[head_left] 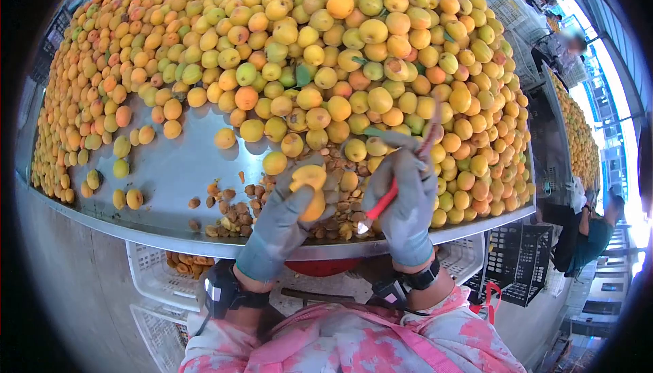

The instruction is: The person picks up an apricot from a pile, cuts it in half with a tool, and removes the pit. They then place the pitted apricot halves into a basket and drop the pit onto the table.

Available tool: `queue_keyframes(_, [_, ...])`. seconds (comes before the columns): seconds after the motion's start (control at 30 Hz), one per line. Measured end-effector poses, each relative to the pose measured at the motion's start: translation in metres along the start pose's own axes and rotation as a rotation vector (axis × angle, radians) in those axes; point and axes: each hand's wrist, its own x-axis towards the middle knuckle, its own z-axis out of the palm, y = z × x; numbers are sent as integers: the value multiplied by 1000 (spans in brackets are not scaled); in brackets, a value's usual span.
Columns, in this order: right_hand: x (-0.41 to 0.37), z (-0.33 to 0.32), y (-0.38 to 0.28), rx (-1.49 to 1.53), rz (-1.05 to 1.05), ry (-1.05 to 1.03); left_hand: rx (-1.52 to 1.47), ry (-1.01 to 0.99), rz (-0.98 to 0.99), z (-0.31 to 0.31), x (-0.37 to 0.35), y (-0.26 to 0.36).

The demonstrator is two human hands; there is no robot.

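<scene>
My left hand (277,211), in a grey glove, is closed around a split apricot (310,181) with its orange flesh showing. In my gloved right hand (409,199) is a red-handled tool (385,200), rather like pliers. Its small metal tip points down and left, toward the table's front edge. Beneath and between the hands lie brown apricot pits (235,216) and scraps. Whole yellow and orange apricots (374,31) are heaped just beyond both hands.
The metal table (160,162) has a raised front rim. Below it stand white plastic crates (160,271), one holding orange fruit pieces (187,263), and a black crate (524,254). At the right, a person in a dark green top (593,240) is near another fruit-covered table (575,124).
</scene>
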Motion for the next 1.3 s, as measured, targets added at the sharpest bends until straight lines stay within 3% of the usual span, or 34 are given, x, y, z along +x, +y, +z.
queue_keyframes(0.13, [4,8,-8,17,-319,189,359,37,-12,1,1,-12])
queue_keyframes(0.17, [4,6,-10,159,-352,182,360,30,-24,2,2,-14])
queue_keyframes(0.33, [5,10,-7,149,-479,206,578,-34,24,7,6,-20])
queue_keyframes(0.4, [5,14,-1,-47,-490,247,565,-17,31,5,6,-23])
queue_keyframes(0.53, [3,13,10,-129,-577,199,640,9,142,6,7,-26])
queue_keyframes(0.77, [8,20,6,17,-474,211,788,51,298,11,4,-27])
queue_keyframes(0.83, [16,24,10,249,-306,341,760,164,332,16,1,-27])
queue_keyframes(0.93, [22,27,14,220,-139,443,673,180,334,15,1,-31])
queue_keyframes(1.13, [23,24,9,281,-168,397,841,145,427,18,-1,-28])
queue_keyframes(1.17, [22,24,9,282,-168,399,843,144,425,15,0,-28])
queue_keyframes(1.3, [20,24,12,103,-320,390,423,144,121,15,-2,-21])
